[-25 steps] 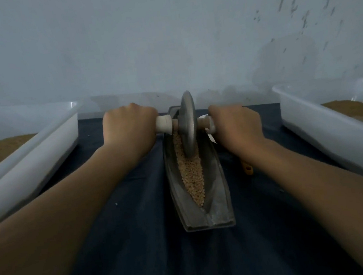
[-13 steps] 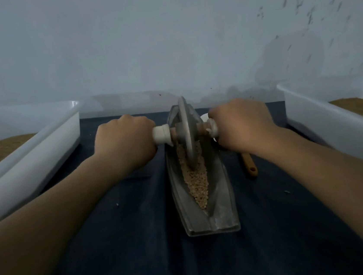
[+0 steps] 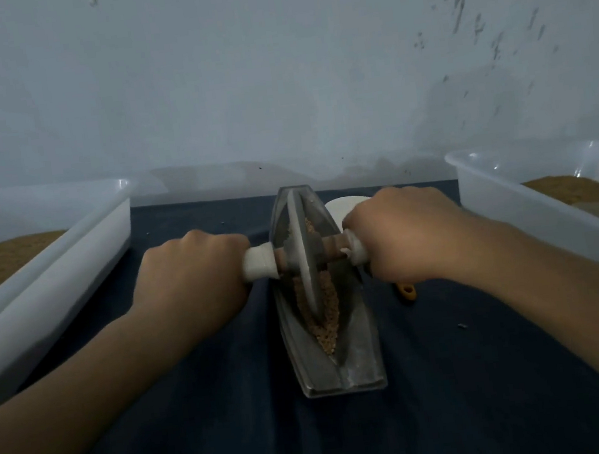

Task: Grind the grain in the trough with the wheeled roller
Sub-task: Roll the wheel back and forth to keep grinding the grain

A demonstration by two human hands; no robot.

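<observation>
Lying lengthwise at frame centre, the grey boat-shaped trough (image 3: 362, 363) cradles tan grain (image 3: 329, 329) in its groove; the thin-disced wheeled roller (image 3: 304, 263) stands upright in it, left hand (image 3: 191, 276) and right hand (image 3: 403, 237) each fisted round 1 pale handle.

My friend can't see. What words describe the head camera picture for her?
A left hand and right hand grip the handles of a wheeled roller set in a metal trough of grain on dark cloth. A left tub and right tub hold brown meal.
</observation>
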